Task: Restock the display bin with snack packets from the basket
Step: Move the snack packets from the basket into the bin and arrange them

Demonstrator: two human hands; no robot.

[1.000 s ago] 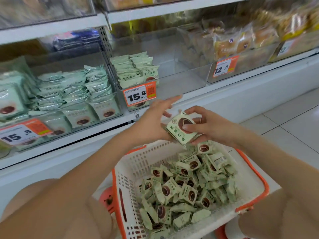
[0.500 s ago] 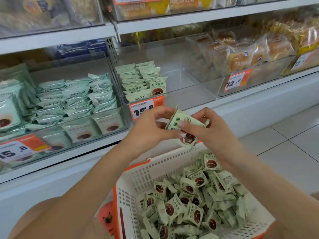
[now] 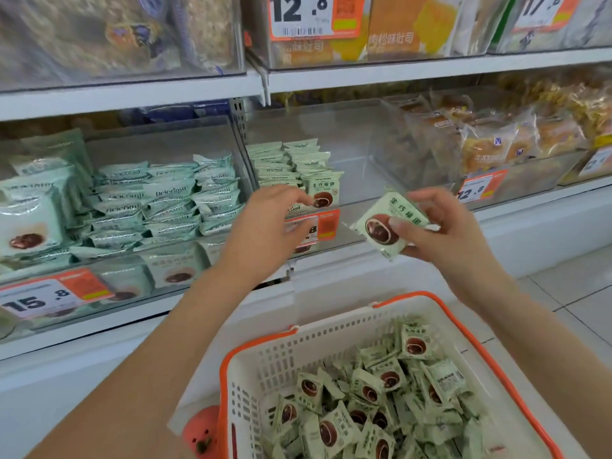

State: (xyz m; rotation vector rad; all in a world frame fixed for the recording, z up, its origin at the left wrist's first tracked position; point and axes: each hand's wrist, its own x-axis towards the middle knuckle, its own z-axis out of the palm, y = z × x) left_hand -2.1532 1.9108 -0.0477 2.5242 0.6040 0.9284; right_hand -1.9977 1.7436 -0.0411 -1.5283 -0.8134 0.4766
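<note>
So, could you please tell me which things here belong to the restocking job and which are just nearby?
Part of the job:
- snack packet held by the right hand
- left hand reaching at the display bin
- stacked packets in that bin
- basket of loose packets

Just nearby:
- teal packets in the neighbouring bin
- bread packs
- price tag

Pale green packet, brown round motif; white basket, orange rim; orange-white price tag.
</note>
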